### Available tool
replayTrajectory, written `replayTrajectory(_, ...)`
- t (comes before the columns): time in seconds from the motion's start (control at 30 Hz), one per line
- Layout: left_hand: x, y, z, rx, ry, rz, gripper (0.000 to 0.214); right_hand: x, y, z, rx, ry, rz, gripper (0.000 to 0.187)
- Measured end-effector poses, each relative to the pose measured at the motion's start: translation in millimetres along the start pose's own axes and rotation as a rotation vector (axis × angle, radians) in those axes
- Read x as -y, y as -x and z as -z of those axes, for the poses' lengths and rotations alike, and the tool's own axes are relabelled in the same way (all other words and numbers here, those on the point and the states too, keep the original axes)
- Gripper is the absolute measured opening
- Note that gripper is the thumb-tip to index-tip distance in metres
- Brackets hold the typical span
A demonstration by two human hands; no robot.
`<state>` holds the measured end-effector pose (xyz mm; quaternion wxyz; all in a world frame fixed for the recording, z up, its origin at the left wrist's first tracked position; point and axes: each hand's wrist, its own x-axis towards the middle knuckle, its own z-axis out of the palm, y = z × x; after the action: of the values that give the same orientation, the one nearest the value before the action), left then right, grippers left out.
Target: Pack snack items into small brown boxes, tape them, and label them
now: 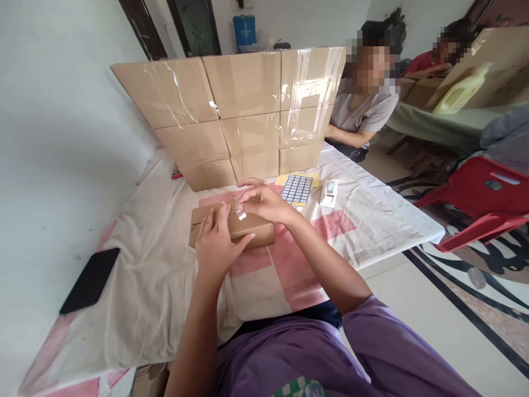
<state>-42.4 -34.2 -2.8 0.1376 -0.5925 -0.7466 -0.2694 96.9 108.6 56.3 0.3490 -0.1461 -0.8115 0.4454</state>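
Observation:
A brown cardboard box point(258, 231) lies closed on the cloth-covered table in front of me. My left hand point(215, 237) rests on its left part, fingers stretched across the top and thumb spread along the front edge. Just above the box's top, my right hand point(264, 201) pinches a short strip of clear tape point(241, 214) between thumb and fingers. The tape catches the light; whether its lower end sticks to the box I cannot tell.
A wall of taped cardboard boxes point(248, 121) stands behind the box. Right of my hand lie a sheet of blue-edged labels point(296, 190) and a small white item point(329, 194). A black phone point(90, 281) is at the left. A person point(363, 118) sits beyond; a red chair point(487, 193) stands right.

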Motion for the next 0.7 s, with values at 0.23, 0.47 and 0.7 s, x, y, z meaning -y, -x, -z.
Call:
replayTrajectory(0.23, 3, 2, -5.6, -0.049, 0.039, -0.027, 0.073, 3, -6, -18, -0.048, 0.226, -0.235, 0.010)
replayTrajectory(0.47, 0, -1, -5.0, -0.012, 0.060, 0.047, 0.090, 9, -6, -26, -0.088, 0.171, -0.219, 0.008)
replayTrajectory(0.7, 1, 2, -9.9, -0.070, 0.043, -0.002, 0.081, 0, -11, -48, -0.191, 0.294, -0.344, 0.014)
